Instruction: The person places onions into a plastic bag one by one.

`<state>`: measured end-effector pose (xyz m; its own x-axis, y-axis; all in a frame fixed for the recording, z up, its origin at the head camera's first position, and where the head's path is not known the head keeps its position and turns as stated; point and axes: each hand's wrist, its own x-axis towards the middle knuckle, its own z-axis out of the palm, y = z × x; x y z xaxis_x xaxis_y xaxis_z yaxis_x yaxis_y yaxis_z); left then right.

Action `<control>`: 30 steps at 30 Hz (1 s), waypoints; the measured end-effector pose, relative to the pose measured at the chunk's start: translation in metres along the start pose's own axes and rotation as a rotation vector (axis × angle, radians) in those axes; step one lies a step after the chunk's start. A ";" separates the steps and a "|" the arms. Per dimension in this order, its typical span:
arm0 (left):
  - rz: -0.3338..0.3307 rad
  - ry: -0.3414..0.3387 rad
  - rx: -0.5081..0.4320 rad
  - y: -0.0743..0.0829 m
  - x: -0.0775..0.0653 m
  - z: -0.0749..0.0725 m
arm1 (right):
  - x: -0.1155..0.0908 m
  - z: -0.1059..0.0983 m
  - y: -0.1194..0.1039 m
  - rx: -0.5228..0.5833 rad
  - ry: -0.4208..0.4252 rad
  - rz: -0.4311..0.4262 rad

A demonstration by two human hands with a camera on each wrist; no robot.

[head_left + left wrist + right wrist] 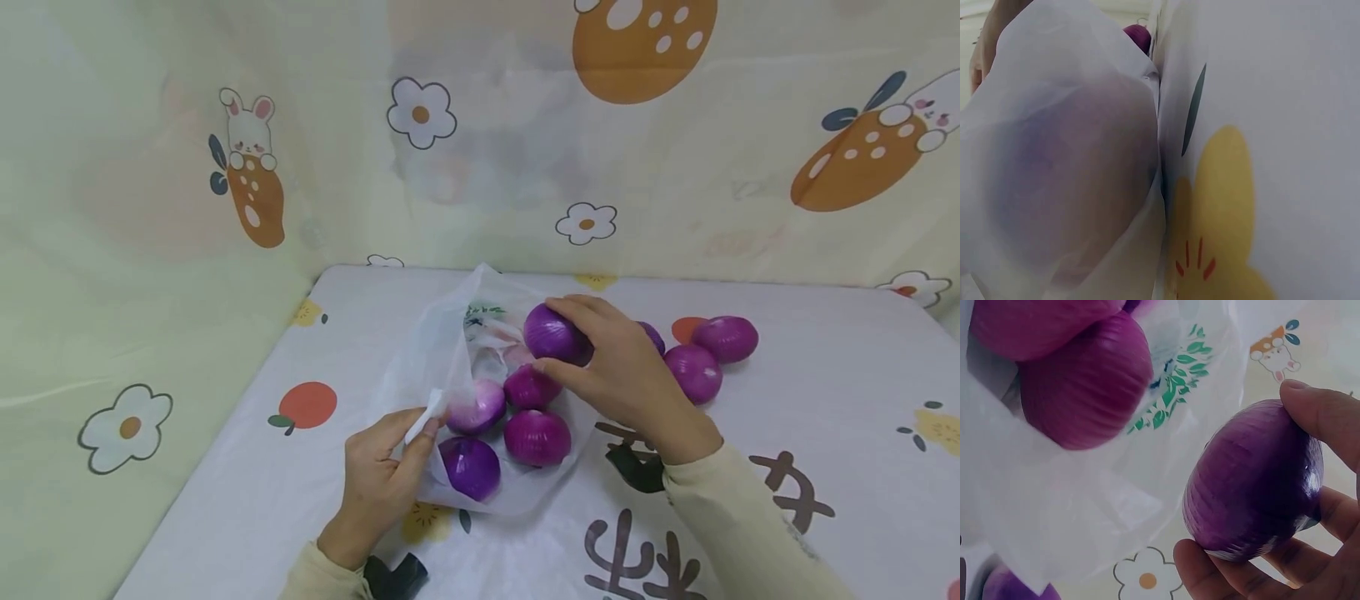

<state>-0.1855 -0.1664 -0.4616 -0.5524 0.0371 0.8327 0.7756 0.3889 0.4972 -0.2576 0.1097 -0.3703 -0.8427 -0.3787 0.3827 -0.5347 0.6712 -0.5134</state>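
Note:
My right hand (628, 375) grips a purple onion (552, 335) above the far side of a white plastic bag (431, 354). In the right wrist view, thumb and fingers lie around that glossy onion (1250, 484). The bag is spread on the table, and several red onions (537, 438) lie at its mouth. My left hand (386, 471) pinches the bag's near-left edge between thumb and fingers. A purple onion (471, 468) sits close to it. Through the cloudy bag (1085, 56), the left wrist view shows only blurred purple shapes.
To the right of my right hand lie two more onions, a nearer one (693, 374) and a farther one (725, 339). Another onion (652, 336) is partly hidden behind that hand. A patterned cloth (225, 533) covers the table, and a printed curtain (495, 167) hangs behind it.

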 end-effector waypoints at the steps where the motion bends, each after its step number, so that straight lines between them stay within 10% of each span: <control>1: 0.002 0.000 0.002 0.000 0.000 0.000 | 0.001 0.002 -0.001 0.002 -0.012 0.008; 30: -0.011 -0.013 0.000 0.000 -0.001 0.000 | 0.030 0.038 -0.001 -0.038 -0.113 -0.050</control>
<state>-0.1854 -0.1662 -0.4624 -0.5647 0.0449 0.8241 0.7695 0.3896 0.5060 -0.2846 0.0739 -0.3875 -0.8178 -0.4802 0.3173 -0.5754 0.6726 -0.4653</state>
